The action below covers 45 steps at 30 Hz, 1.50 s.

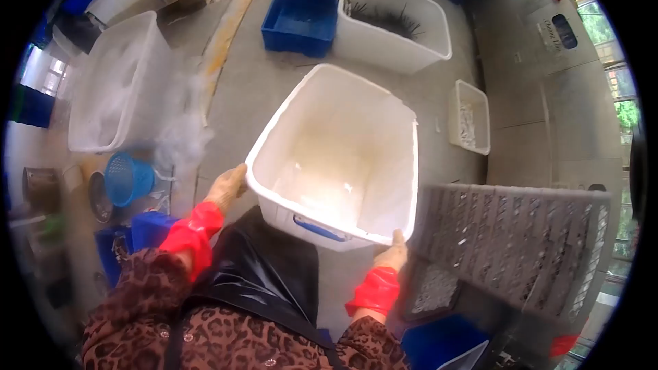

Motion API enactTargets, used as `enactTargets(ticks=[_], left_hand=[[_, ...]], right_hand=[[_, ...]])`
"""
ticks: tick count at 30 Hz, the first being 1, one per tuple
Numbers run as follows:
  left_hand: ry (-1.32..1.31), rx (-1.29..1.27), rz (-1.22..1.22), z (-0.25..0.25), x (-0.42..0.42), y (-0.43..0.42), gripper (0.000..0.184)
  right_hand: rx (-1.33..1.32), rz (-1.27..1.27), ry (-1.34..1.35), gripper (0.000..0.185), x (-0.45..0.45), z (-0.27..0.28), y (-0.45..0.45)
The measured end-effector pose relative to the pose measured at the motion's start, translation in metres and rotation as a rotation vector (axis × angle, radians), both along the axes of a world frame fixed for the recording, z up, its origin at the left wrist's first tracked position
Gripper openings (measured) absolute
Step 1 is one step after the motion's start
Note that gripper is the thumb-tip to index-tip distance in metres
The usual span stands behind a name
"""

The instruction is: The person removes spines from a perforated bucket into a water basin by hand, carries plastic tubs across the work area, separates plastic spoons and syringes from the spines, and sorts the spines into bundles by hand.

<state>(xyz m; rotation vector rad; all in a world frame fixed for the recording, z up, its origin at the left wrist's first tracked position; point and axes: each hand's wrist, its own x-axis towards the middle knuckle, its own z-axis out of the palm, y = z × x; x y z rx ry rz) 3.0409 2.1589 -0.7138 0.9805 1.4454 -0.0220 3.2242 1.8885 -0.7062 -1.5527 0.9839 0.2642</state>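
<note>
- Floor beyond: blue bin (296, 31) beside white tub (401, 53).
- Person's right: grey crate (510, 236).
- White container (329, 137): held before black apron (271, 257).
- Left hand (227, 188), right hand (392, 255): clamped on its near corners.

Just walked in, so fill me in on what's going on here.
A person in an apron holds a large white tub by its rim, the left hand at the left side and the right hand at the near right corner. Its open top faces the person and no load shows inside. Whether it is off the floor is hard to tell. Beyond it, a blue bin stands beside another white tub with dark, thin pieces in it.
</note>
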Motion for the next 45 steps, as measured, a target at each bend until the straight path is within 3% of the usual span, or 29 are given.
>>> enactTargets(ticks=[3,9,13,16,19,24,26,29,30,32,33,37,38,40,42,44,45], left_hand=[[0.024,-0.092,-0.067,-0.038,0.091,-0.005,0.046],[0.131,-0.334,-0.457,-0.055,0.159,0.053,0.042],[0.207,-0.214,-0.701,-0.064,0.203,0.115,0.045],[0.173,-0.205,-0.709,-0.088,0.256,0.160,0.047],[0.097,-0.223,-0.783,-0.092,0.319,0.184,0.048],[0.030,-0.197,-1.014,-0.066,0.436,0.187,0.043],[0.069,-0.204,-1.059,-0.096,0.463,0.173,0.042],[-0.034,-0.333,-0.939,-0.194,0.510,0.136,0.043],[-0.056,-0.318,-0.945,-0.182,0.533,0.124,0.043],[-0.017,-0.105,-1.144,-0.095,0.605,0.124,0.041],[0.022,-0.185,-1.090,-0.065,0.639,0.122,0.042],[0.033,-0.303,-1.102,-0.078,0.692,0.094,0.041],[0.059,-0.306,-1.048,-0.084,0.706,0.084,0.038],[0.110,-0.554,-0.814,-0.088,0.740,0.071,0.041],[0.146,-0.575,-0.747,-0.068,0.757,0.083,0.036],[-0.153,-0.310,-1.102,-0.065,0.775,0.091,0.032],[0.043,-0.566,-0.772,-0.068,0.811,0.083,0.032]], right_hand=[[-0.067,0.106,-0.126,0.025,0.097,0.023,0.007],[-0.223,0.321,-0.310,0.025,0.195,0.039,0.101],[-0.348,0.434,-0.121,0.033,0.240,0.047,0.199],[-0.390,0.320,-0.273,0.033,0.289,0.038,0.245],[-0.353,0.211,-0.344,0.033,0.335,0.071,0.260],[-0.463,0.131,-0.459,0.033,0.402,0.114,0.246],[-0.481,0.143,-0.475,0.034,0.414,0.095,0.230],[-0.524,0.214,-0.519,0.032,0.446,0.040,0.217],[-0.507,0.285,-0.555,0.031,0.474,0.050,0.210],[-0.419,0.336,-0.493,0.023,0.553,0.107,0.192],[-0.373,0.346,-0.519,0.023,0.593,0.129,0.194],[-0.352,0.477,-0.472,0.022,0.675,0.135,0.197],[-0.272,0.525,-0.488,0.021,0.697,0.134,0.195],[-0.279,0.579,-0.499,0.022,0.738,0.132,0.204],[-0.310,0.606,-0.492,0.023,0.759,0.136,0.227],[-0.342,0.633,-0.485,0.024,0.787,0.136,0.246],[-0.325,0.675,-0.497,0.025,0.816,0.128,0.245]])
